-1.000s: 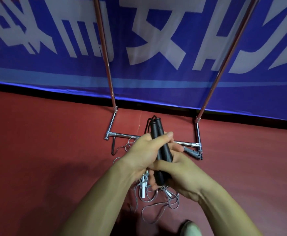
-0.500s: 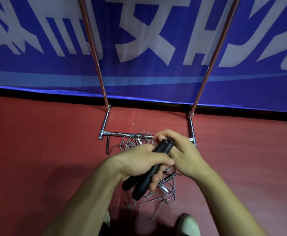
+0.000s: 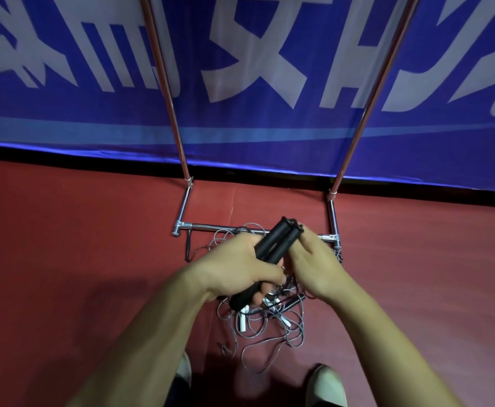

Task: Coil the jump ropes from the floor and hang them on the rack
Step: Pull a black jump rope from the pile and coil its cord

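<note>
Two black jump rope handles (image 3: 272, 245) lie side by side, tilted up to the right. My left hand (image 3: 240, 268) grips their lower half. My right hand (image 3: 313, 265) curls its fingers over their upper ends, where the cord leaves; the cord itself is hidden behind my hands. Under my hands a tangled heap of grey ropes (image 3: 269, 330) with white handles (image 3: 241, 321) lies on the red floor. The metal rack (image 3: 211, 226) stands just beyond, its base bar on the floor and two uprights rising out of view.
A blue banner (image 3: 240, 148) with white characters closes off the space behind the rack. Another black handle (image 3: 187, 248) lies by the rack's left foot. My two shoes (image 3: 325, 386) stand at the near edge of the rope heap.
The black handles have tipped from upright to slanting up to the right. My right hand has moved from their lower part to their upper ends, while my left hand keeps its grip.
</note>
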Available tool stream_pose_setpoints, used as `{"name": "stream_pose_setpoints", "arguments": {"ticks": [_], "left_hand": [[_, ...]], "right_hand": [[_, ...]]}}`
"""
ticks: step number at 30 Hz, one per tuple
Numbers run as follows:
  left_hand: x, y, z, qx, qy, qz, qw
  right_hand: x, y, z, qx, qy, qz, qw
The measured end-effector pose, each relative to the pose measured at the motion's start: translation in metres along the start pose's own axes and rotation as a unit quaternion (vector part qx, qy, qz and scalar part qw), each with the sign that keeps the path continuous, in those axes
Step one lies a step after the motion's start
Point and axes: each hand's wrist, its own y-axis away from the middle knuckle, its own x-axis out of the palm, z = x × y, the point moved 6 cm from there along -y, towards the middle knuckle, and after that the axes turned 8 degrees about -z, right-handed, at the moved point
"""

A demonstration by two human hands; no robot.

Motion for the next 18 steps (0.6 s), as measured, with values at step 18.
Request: {"name": "stream_pose_setpoints", "arguments": {"ticks": [18], "left_hand": [[-0.008,0.008,0.017,0.086,-0.436,-0.036,0.895]], "right_hand": [[-0.008,0.0,0.014,-0.037,-0.167,0.063,0.983]]}}
